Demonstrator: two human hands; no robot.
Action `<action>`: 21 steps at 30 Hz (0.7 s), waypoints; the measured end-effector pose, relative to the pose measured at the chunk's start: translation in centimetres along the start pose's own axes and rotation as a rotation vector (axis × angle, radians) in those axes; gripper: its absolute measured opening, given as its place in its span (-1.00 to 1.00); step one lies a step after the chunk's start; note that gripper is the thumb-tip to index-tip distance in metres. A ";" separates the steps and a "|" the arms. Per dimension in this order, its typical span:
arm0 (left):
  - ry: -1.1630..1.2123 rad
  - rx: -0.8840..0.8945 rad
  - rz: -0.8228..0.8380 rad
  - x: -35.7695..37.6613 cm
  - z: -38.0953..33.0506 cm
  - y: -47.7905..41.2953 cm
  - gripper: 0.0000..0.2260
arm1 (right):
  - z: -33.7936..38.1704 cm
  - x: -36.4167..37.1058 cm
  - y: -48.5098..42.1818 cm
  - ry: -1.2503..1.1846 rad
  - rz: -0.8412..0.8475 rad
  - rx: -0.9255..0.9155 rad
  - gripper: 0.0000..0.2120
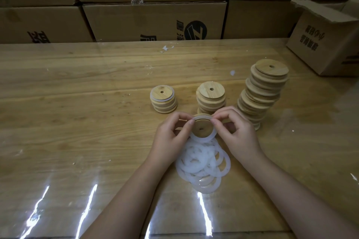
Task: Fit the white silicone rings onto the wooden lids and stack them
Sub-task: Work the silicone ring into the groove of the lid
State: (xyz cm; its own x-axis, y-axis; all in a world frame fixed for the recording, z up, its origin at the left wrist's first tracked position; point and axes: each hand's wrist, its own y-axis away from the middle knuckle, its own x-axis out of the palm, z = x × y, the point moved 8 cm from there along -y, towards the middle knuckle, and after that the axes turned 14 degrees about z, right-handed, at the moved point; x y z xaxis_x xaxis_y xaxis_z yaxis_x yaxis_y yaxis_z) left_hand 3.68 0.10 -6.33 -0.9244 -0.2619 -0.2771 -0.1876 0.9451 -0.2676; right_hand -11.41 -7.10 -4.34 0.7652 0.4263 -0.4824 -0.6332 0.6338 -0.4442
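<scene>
Nearest me, both forearms reached in over the glossy wooden bench [77, 103]. Between them a loose pile of white silicone rings [203, 163] lay flat on the bench, overlapping one another.

Just beyond the pile, the left hand [171, 137] and the right hand [239, 134] were raised on either side of one wooden lid [202, 127]. The left fingers [191, 122] were curled and pinched the lid's upper left edge. The right fingers [213, 121] pinched its upper right edge the same way. A white ring [204, 138] sat around the lid, showing as a band under its lower rim. The lid was a round disc, so I saw no long axis. Its flat face was tilted up towards me, with the small centre hole facing the camera.

Behind the hands stood three stacks of lids, lying flat with their holes upward. On the left was a short stack [164, 101] with white showing under its top lid. A middle stack [210, 97] was partly hidden by the fingers. A tall stack [262, 91] on the right had its lids offset and uneven.

Farther right an open cardboard box [326, 40] rested on the bench, and a wall of cartons [155, 19] closed off the far edge.
</scene>
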 end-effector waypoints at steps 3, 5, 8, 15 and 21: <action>-0.004 -0.008 0.000 0.0 0.1 0.0 -0.95 | -0.1 0.0 0.0 -0.003 0.001 0.003 -0.98; -0.001 -0.010 0.002 0.0 0.1 0.0 -0.95 | -0.1 0.0 0.0 -0.004 0.001 0.011 -0.98; 0.008 -0.014 -0.004 0.0 0.1 -0.1 -0.94 | 0.0 0.0 0.0 -0.001 0.001 0.014 -0.98; 0.006 -0.034 -0.023 -0.2 0.3 0.1 -0.80 | 0.0 0.0 -0.1 -0.009 -0.002 0.026 -0.96; -0.050 -0.061 -0.052 -0.5 0.3 0.1 -0.80 | 0.0 0.1 -0.1 -0.010 0.012 0.026 -0.95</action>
State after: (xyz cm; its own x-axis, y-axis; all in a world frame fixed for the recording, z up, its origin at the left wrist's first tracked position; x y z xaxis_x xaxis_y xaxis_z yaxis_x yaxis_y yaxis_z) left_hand 4.17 0.28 -6.50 -0.8954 -0.3193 -0.3102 -0.2566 0.9396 -0.2264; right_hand -11.29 -7.13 -4.32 0.7591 0.4402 -0.4795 -0.6388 0.6453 -0.4189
